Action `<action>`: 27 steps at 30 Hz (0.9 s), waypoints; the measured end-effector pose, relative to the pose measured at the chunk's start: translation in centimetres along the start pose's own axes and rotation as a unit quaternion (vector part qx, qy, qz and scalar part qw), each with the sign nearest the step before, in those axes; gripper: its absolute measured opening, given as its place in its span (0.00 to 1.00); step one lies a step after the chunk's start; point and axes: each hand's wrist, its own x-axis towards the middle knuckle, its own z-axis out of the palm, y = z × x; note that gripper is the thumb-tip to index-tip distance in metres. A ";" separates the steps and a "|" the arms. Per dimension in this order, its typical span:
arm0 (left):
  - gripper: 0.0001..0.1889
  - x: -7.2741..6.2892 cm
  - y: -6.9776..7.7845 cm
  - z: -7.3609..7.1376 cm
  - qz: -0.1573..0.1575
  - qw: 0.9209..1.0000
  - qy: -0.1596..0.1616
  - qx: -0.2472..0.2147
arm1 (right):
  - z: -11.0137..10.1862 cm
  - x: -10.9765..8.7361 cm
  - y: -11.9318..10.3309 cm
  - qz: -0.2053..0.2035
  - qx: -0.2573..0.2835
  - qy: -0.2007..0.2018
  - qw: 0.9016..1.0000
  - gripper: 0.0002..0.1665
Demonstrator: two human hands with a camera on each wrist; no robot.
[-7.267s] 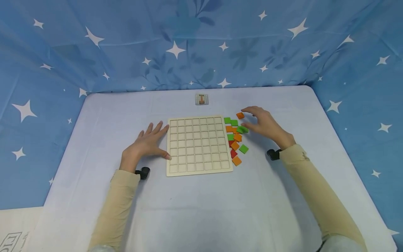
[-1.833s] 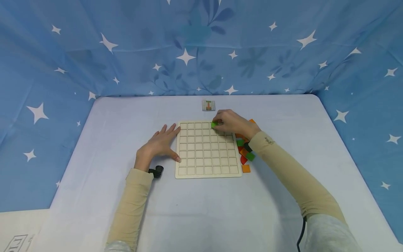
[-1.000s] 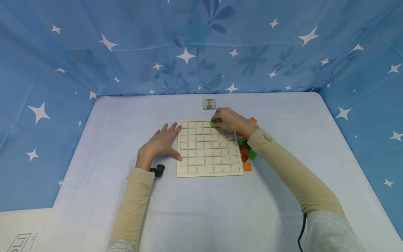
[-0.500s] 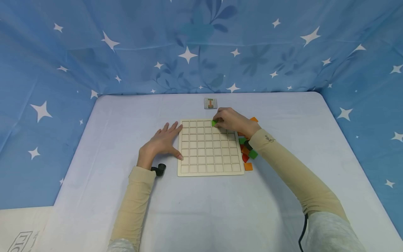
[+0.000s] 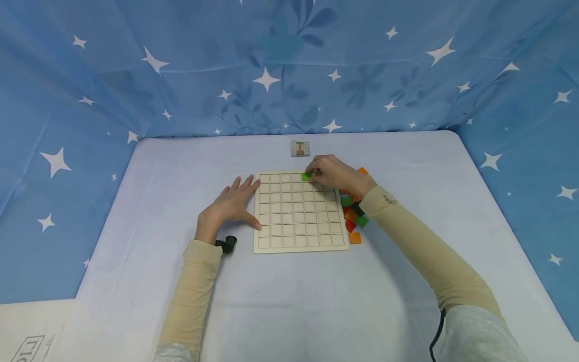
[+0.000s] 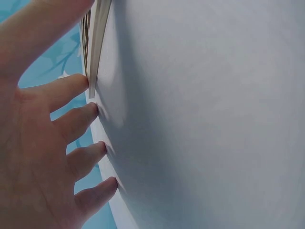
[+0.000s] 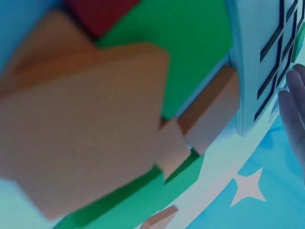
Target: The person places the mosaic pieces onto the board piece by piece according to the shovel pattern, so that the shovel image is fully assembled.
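Note:
A square wooden grid board (image 5: 287, 230) lies flat on the table. My left hand (image 5: 229, 205) has its fingers spread, with the thumb and index fingertip on the board's left edge; the left wrist view shows these fingers (image 6: 71, 90) by the board's side. At the top row, right of its middle, a green tile (image 5: 305, 177) sits at a cell. My right hand (image 5: 333, 174) pinches that tile between thumb and fingers, hiding part of it. Whether the tile lies fully flat in the cell I cannot tell.
Several orange, green and red tiles, one an orange tile (image 5: 355, 238), lie loosely along the board's right side, partly under the right wrist. Behind the board is a small card (image 5: 300, 149) with a printed grid pattern. A blue starred curtain (image 5: 203, 70) encloses the table's back and sides.
My right hand has gone from above the loose tiles leftward to the board's top row, with a green tile. Over the last second it barely moves. The left hand stays at the board's edge.

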 end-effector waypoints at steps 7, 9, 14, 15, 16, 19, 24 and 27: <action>0.69 0.1 -0.2 0.1 -0.004 1.000 -0.001 0.008 | -0.3 -1.2 0.3 0.017 -0.002 0.000 1.000 0.16; 0.69 0.1 -0.2 0.1 -0.006 1.000 -0.001 0.010 | -0.5 -1.6 0.4 0.023 -0.005 0.000 1.000 0.16; 0.69 0.0 -0.2 0.1 -0.003 1.000 -0.001 0.008 | -1.1 -2.5 0.6 0.035 -0.011 0.002 0.999 0.16; 0.69 0.0 -0.1 0.1 -0.002 1.000 -0.001 0.007 | -1.2 -2.7 0.6 0.038 -0.013 0.003 0.999 0.16; 0.69 0.0 -0.1 0.1 -0.001 1.000 -0.001 0.006 | -1.2 -2.9 0.7 0.041 -0.015 0.004 0.999 0.16; 0.69 -0.1 0.0 0.1 0.000 1.000 -0.002 0.005 | -1.5 -3.5 0.9 0.052 -0.017 0.008 0.998 0.16; 0.69 -0.1 0.1 0.0 0.003 1.000 -0.002 0.004 | -1.7 -4.5 1.5 0.068 -0.027 0.014 0.997 0.17; 0.69 -0.1 0.2 0.0 0.003 1.000 -0.002 0.006 | -1.8 -5.1 1.9 0.076 -0.032 0.015 0.996 0.16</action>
